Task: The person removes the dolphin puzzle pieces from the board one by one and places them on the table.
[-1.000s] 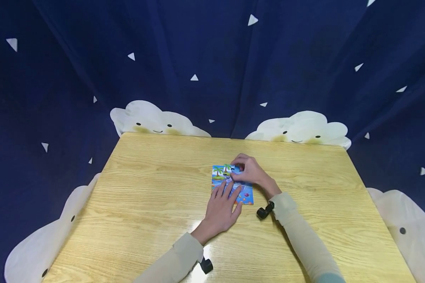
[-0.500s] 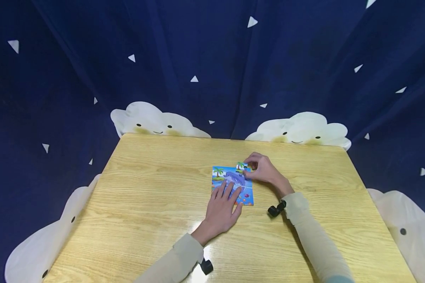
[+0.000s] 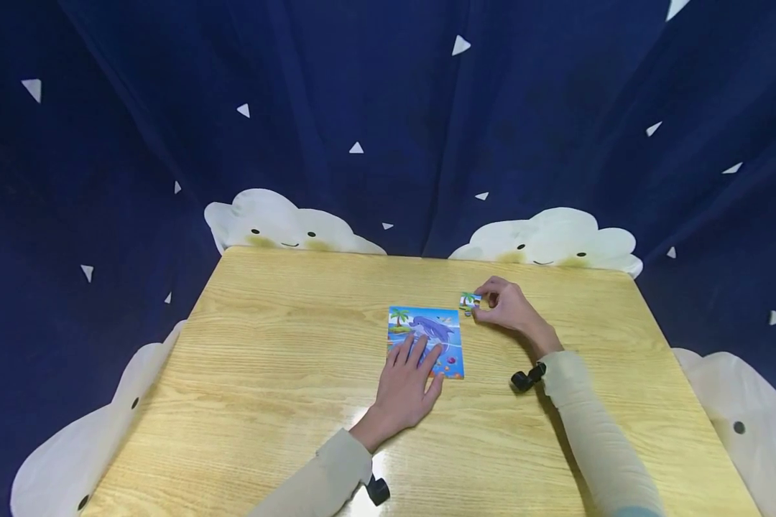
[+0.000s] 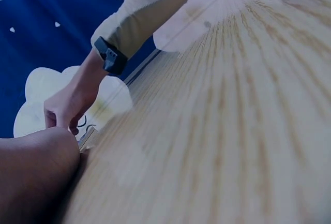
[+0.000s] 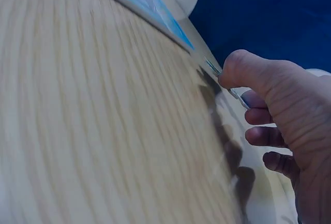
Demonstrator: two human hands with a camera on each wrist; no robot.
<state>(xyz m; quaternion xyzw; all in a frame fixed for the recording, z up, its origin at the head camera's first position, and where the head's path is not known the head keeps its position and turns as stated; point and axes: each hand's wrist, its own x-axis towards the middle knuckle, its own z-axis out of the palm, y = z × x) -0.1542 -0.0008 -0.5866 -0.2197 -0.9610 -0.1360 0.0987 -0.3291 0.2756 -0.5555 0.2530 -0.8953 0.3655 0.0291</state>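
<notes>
A blue dolphin picture board [image 3: 453, 343], with a palm tree at its upper left, lies flat on the table. My left hand [image 3: 404, 391] rests on the board's lower part, fingers spread and straight, covering some of the picture. To the right of the board's top corner, my right hand [image 3: 507, 306] pinches a small jigsaw puzzle piece [image 3: 468, 301] printed with a palm tree. Seen edge-on in the right wrist view, the piece sits between thumb and fingers, just above the table. The left wrist view shows little of the left hand [image 4: 36, 167].
The wooden table [image 3: 284, 345] extends around the board on all sides. A dark blue curtain [image 3: 401, 108] with white triangles and clouds hangs behind and beside it. A small black camera [image 3: 528, 377] is strapped to the right wrist, another [image 3: 378, 490] to the left.
My right hand has carried the pinched puzzle piece rightward, from over the board to beyond its right edge, uncovering the dolphin picture. My left hand has stayed on the board.
</notes>
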